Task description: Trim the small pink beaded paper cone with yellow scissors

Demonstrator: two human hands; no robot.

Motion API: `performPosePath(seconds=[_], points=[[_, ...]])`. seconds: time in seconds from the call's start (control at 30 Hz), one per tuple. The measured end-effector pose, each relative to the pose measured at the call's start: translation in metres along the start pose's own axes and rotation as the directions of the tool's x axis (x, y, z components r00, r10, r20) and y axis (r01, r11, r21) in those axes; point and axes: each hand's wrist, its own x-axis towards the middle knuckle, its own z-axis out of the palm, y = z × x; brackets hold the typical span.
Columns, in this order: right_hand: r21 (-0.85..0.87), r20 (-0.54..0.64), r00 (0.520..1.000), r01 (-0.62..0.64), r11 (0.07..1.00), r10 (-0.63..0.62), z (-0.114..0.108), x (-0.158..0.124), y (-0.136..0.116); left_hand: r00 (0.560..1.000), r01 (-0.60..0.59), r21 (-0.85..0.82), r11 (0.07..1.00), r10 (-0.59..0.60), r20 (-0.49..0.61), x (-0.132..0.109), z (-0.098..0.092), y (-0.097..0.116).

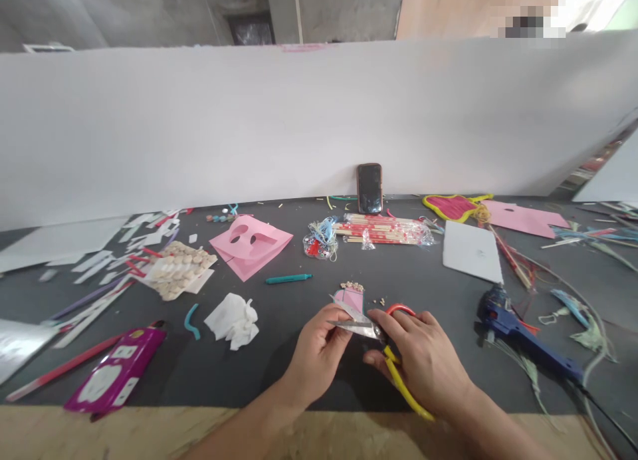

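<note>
My right hand (423,347) grips a pair of scissors (367,328) with red and yellow handles. Their metal blades point left and stand apart, close to the fingertips of my left hand (321,347). Those fingers are pinched at the lower edge of a small pink paper piece (346,296); the exact hold is partly hidden by the blades. Small pale beads or pellets (352,286) line the top edge of the pink piece. A few more loose pale bits (383,302) lie to its right on the dark tabletop.
On the left are a folded pink paper with cutouts (252,267), crumpled tissue (233,320), a teal marker (289,279) and a purple packet (117,370). A phone (369,187) leans on the white partition (279,127). A blue glue gun (528,340) with cord lies right.
</note>
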Motion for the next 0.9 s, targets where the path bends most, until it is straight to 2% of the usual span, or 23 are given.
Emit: performPosePath(seconds=[0.4, 0.53, 0.7, 0.9], points=[[-0.059, -0.032, 0.999, 0.024, 0.998, -0.026, 0.01, -0.005, 0.001, 0.999, 0.051, -0.05, 0.997, -0.05, 0.013, 0.0, 0.003, -0.001], [-0.07, -0.044, 0.999, 0.019, 0.997, -0.022, 0.008, -0.006, 0.0, 0.998, 0.057, -0.048, 0.997, -0.055, 0.029, -0.002, 0.003, -0.002], [-0.05, 0.009, 1.0, 0.006, 0.999, -0.006, 0.002, -0.003, -0.002, 0.997, 0.07, -0.065, 0.995, -0.069, 0.021, -0.001, 0.003, 0.0], [-0.015, -0.012, 1.0, 0.014, 1.0, -0.015, -0.004, 0.001, -0.001, 0.996, 0.089, -0.055, 0.995, -0.088, 0.006, 0.0, 0.0, 0.003]])
